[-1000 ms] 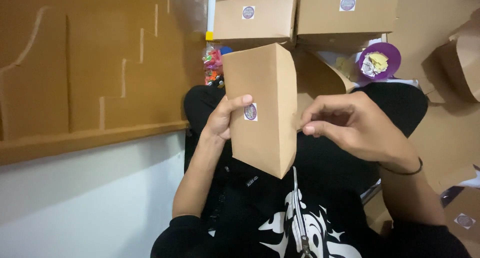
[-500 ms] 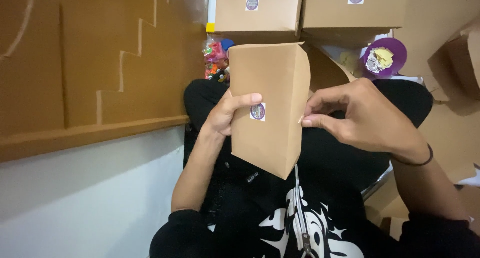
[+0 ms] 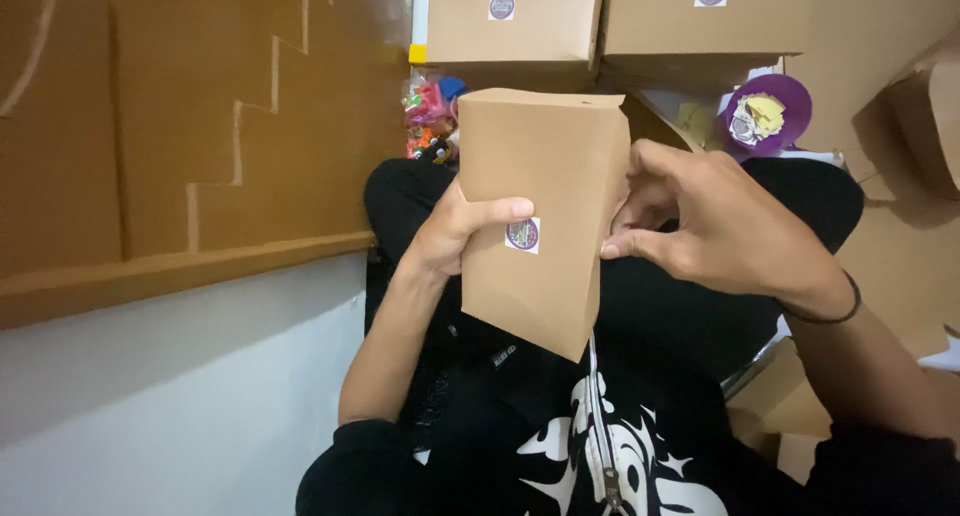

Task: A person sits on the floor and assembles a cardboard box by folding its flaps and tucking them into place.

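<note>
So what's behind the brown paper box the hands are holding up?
Behind the brown paper box are the person's dark-clothed lap and part of a bag of colourful items. Left hand and right hand grip its sides; whatever lies directly behind it is covered.

Box (image 3: 540, 206): matt brown cardboard, smooth; sticker (image 3: 522, 234) seemingly glossy.

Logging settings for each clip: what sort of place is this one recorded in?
Probably a small home packing or craft workspace. The left hand and right hand hold a stickered brown paper bag; stickered cardboard boxes are stacked ahead, and cut cardboard sheets lie at left.
</note>
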